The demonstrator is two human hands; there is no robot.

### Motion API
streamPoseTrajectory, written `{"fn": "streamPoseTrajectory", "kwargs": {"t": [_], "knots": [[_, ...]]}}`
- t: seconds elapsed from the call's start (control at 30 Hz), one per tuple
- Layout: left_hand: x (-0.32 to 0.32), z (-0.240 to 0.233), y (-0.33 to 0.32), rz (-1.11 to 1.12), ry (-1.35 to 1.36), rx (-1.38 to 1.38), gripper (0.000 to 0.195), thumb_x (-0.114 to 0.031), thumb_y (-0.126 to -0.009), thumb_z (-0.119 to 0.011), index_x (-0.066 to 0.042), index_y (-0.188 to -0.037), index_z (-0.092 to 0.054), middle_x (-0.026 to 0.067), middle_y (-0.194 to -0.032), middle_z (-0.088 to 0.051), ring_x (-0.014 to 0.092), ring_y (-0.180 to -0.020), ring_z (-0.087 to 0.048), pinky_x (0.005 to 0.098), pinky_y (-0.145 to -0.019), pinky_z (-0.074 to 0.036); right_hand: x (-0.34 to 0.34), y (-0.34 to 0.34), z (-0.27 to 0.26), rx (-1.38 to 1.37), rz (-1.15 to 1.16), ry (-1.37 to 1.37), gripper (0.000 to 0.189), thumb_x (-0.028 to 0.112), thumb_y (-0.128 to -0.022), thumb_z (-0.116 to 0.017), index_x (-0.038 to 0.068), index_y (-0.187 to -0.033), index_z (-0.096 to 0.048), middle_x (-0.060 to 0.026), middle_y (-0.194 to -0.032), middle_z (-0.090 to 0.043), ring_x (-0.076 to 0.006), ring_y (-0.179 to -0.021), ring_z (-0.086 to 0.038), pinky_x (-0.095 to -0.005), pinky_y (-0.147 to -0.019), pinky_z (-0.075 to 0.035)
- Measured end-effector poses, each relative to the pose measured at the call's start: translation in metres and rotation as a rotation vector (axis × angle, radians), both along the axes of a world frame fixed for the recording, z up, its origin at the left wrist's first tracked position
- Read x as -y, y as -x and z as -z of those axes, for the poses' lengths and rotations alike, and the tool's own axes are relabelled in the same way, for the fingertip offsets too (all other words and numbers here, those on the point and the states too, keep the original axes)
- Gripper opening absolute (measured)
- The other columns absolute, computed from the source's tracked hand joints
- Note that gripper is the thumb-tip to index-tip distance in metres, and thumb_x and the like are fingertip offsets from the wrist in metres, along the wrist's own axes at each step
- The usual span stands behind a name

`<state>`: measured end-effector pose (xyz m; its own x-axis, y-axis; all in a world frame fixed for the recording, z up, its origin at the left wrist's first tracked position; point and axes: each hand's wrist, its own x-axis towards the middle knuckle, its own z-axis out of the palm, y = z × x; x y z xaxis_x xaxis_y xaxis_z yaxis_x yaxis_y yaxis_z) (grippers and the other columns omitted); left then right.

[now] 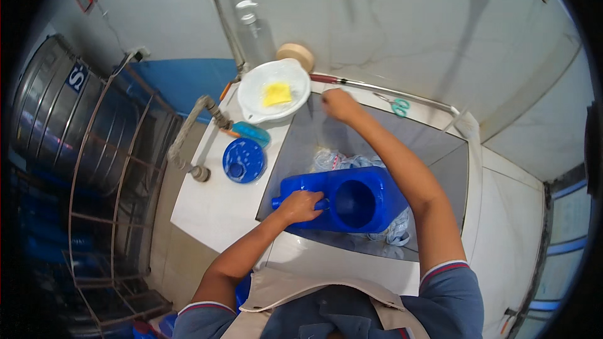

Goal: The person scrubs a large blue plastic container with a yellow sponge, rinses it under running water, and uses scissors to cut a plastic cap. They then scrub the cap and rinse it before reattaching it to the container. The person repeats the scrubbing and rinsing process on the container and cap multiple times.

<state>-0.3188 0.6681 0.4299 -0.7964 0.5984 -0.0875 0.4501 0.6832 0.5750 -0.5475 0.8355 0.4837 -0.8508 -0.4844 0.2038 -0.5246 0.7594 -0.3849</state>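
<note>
My left hand (pixel 301 206) grips the handle of a blue plastic water jug (pixel 311 182), which sits in the grey sink (pixel 443 165). The jug's wide round mouth faces up at me. Beneath and behind it lie clear and bluish plastic wraps (pixel 358 162). Over the sink's back left corner, my right hand (pixel 338 105) is raised with its fingers curled; whether it holds anything cannot be seen. Closest to that hand is a white plastic basin (pixel 249 92) holding a yellow sponge (pixel 277 94). A wet blue lid (pixel 244 160) rests on the white counter (pixel 212 216) left of the sink.
A wrapped faucet pipe (pixel 191 125) juts over the counter beside a blue bottle (pixel 251 133). Along the back ledge are a red-handled metal rod (pixel 391 89), green-handled scissors (pixel 399 107) and a clear pump bottle (pixel 254 33). A rusty metal rack (pixel 113 223) stands at left.
</note>
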Motion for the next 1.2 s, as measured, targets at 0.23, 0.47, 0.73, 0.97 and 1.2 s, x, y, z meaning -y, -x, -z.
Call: {"fn": "streamPoseTrajectory", "kwargs": {"t": [0.23,0.47,0.73,0.97,1.2], "knots": [[0.002,0.000,0.000,0.020,0.043,0.021,0.023,-0.024,-0.074,-0.060,-0.005,-0.087,-0.054,0.0182,-0.078,-0.061,0.037,-0.079,-0.059,0.0469,-0.068,-0.046,0.117,-0.058,-0.038,0.306,-0.297,-0.092,0.017,0.016,-0.071,-0.059,0.001,-0.077,-0.067,-0.0206,-0.077,-0.064,-0.0331,-0.073,-0.064,-0.0411,-0.069,-0.050],[0.007,0.004,-0.002,-0.057,-0.023,-0.061,0.024,-0.024,-0.070,-0.064,-0.007,-0.086,-0.060,0.0175,-0.081,-0.063,0.037,-0.075,-0.060,0.0458,-0.067,-0.048,-0.022,-0.073,-0.055,0.641,-0.054,0.085,0.025,0.018,-0.083,-0.057,-0.002,-0.096,-0.064,-0.0139,-0.079,-0.066,-0.0210,-0.071,-0.066,-0.0336,-0.063,-0.053],[-0.038,-0.048,0.049,-0.343,-0.213,0.096,0.023,-0.012,-0.070,-0.060,-0.002,-0.090,-0.063,0.0216,-0.074,-0.062,0.034,-0.067,-0.062,0.0399,-0.062,-0.047,-0.222,-0.117,-0.050,0.685,0.652,0.768,0.016,0.007,-0.083,-0.052,-0.007,-0.088,-0.059,-0.0119,-0.077,-0.061,-0.0186,-0.065,-0.063,-0.0276,-0.063,-0.056],[-0.024,-0.194,0.064,-0.445,-0.301,0.262,0.024,-0.013,-0.076,-0.064,-0.001,-0.095,-0.057,-0.0006,-0.058,-0.049,0.008,-0.046,-0.046,0.0223,-0.042,-0.037,-0.209,-0.125,-0.048,0.744,0.625,0.921,0.016,0.005,-0.086,-0.048,-0.008,-0.087,-0.057,-0.0131,-0.076,-0.060,-0.0202,-0.066,-0.063,-0.0293,-0.062,-0.058],[0.013,-0.267,0.063,-0.482,-0.344,0.125,0.024,-0.014,-0.076,-0.064,0.000,-0.094,-0.057,-0.0019,-0.059,-0.047,0.006,-0.046,-0.043,0.0209,-0.043,-0.034,-0.210,-0.123,-0.031,0.773,0.698,1.032,0.020,0.007,-0.086,-0.046,-0.009,-0.087,-0.057,-0.0170,-0.081,-0.061,-0.0224,-0.069,-0.065,-0.0299,-0.064,-0.058]]}}
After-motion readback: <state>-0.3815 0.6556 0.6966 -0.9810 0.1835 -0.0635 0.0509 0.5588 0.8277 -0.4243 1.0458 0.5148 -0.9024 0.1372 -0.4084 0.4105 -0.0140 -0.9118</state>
